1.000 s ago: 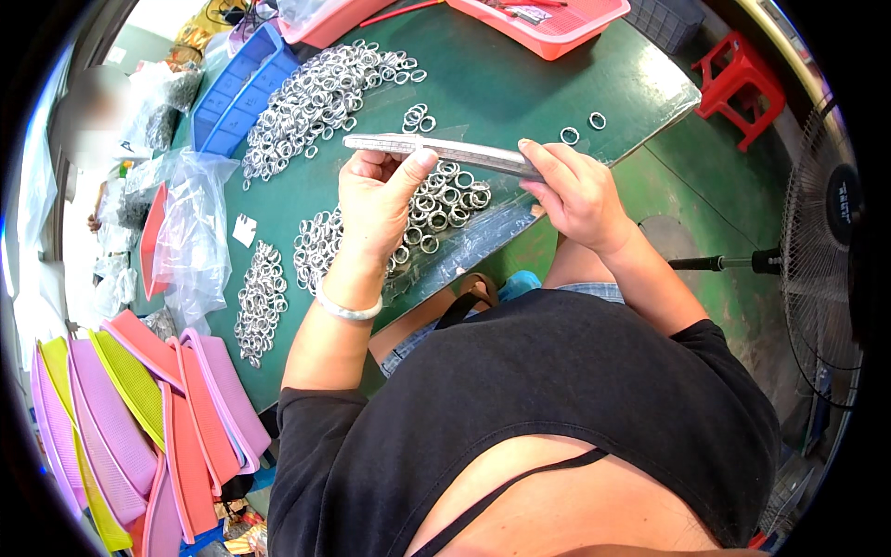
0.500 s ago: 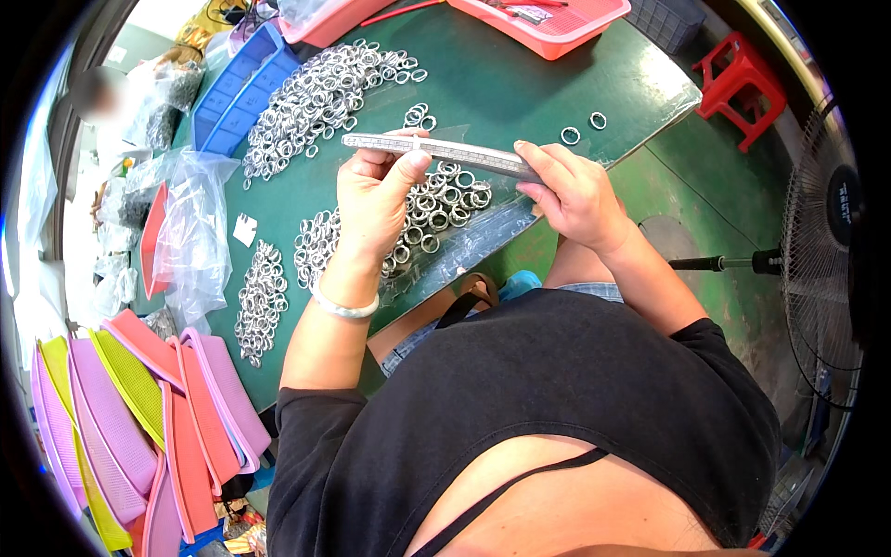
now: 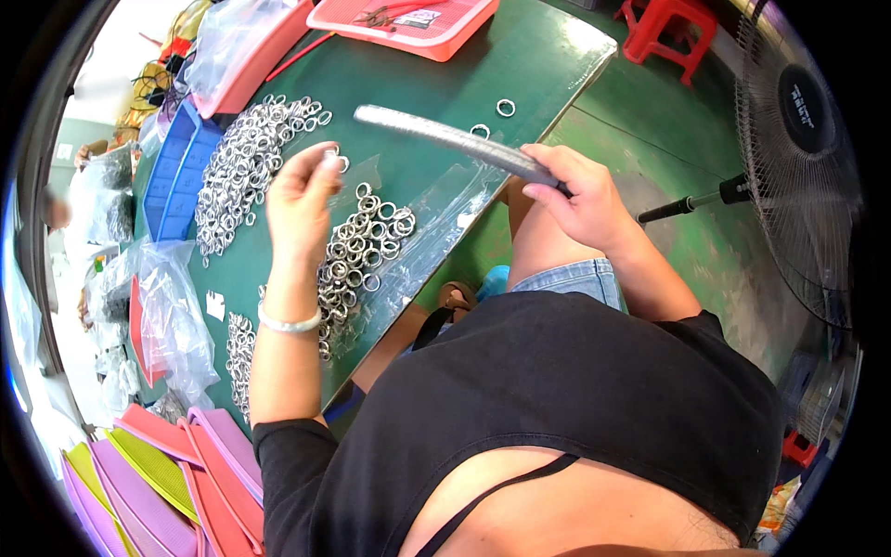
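Observation:
My right hand [image 3: 577, 190] is closed around the thick end of a tapered metal ring mandrel [image 3: 436, 132]. Its narrow end points left over the green table, and no ring shows on it. My left hand [image 3: 302, 190], slightly blurred, is off the mandrel with thumb and forefinger pinched together. A silver metal ring [image 3: 341, 163] shows at those fingertips; the fingers partly hide it. Beside that wrist lies a heap of metal rings [image 3: 357, 251] near the table's front edge. A bigger ring heap [image 3: 246, 158] spreads beyond my left hand.
Two single rings [image 3: 504, 109] lie toward the table's right end. A blue bin [image 3: 172, 181], clear plastic bags [image 3: 167, 306] and a pink basket [image 3: 445, 42] stand around the table. Stacked coloured baskets [image 3: 158, 473] are at lower left. A standing fan [image 3: 798, 139] and red stool [image 3: 668, 37] are at right.
My left hand has let go of the mandrel's narrow part and moved left, toward the loose rings. The right hand still holds the mandrel. The whole view has shifted.

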`<act>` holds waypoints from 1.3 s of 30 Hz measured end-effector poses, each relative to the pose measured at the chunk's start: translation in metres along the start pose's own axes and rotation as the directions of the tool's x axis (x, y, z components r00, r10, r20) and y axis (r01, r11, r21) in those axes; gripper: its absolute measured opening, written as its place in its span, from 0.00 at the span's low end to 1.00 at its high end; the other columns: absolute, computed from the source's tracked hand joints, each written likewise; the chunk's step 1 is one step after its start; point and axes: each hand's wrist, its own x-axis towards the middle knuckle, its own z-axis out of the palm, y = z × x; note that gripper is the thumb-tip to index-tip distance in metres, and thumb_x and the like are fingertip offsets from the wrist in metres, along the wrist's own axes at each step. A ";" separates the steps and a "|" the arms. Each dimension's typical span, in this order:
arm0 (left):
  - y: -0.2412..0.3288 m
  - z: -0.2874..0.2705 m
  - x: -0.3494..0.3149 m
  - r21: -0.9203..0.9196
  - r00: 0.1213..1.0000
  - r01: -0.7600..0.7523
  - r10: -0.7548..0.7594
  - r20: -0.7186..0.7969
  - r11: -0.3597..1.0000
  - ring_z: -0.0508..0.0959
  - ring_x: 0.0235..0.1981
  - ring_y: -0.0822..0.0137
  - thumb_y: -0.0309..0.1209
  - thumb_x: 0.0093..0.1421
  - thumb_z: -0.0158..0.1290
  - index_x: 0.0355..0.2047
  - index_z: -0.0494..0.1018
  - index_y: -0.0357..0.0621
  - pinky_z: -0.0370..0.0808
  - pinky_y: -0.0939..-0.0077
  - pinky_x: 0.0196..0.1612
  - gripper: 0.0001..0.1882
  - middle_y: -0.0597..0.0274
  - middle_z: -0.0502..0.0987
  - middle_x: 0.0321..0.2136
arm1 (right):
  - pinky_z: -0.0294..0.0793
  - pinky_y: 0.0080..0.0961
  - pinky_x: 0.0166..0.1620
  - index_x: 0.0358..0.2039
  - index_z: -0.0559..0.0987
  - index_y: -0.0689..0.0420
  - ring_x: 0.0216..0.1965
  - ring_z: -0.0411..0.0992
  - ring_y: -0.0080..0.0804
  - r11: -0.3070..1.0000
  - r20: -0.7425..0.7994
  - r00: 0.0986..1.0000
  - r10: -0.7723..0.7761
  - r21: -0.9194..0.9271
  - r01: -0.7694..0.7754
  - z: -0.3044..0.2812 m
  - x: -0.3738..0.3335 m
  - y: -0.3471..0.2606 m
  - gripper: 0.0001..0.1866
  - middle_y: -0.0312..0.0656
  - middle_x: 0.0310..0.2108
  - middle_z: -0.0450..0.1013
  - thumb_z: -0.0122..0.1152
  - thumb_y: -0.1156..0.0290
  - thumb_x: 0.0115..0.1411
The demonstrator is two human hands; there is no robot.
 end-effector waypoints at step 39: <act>-0.028 -0.036 0.047 0.737 0.839 -0.542 0.203 0.505 0.403 0.69 0.40 0.58 0.26 0.47 0.59 0.37 0.75 0.42 0.66 0.68 0.44 0.15 0.57 0.68 0.35 | 0.70 0.20 0.39 0.45 0.73 0.65 0.34 0.71 0.25 0.960 0.104 0.977 0.186 0.193 -0.204 0.000 -0.008 0.016 0.18 0.43 0.34 0.74 0.60 0.79 0.52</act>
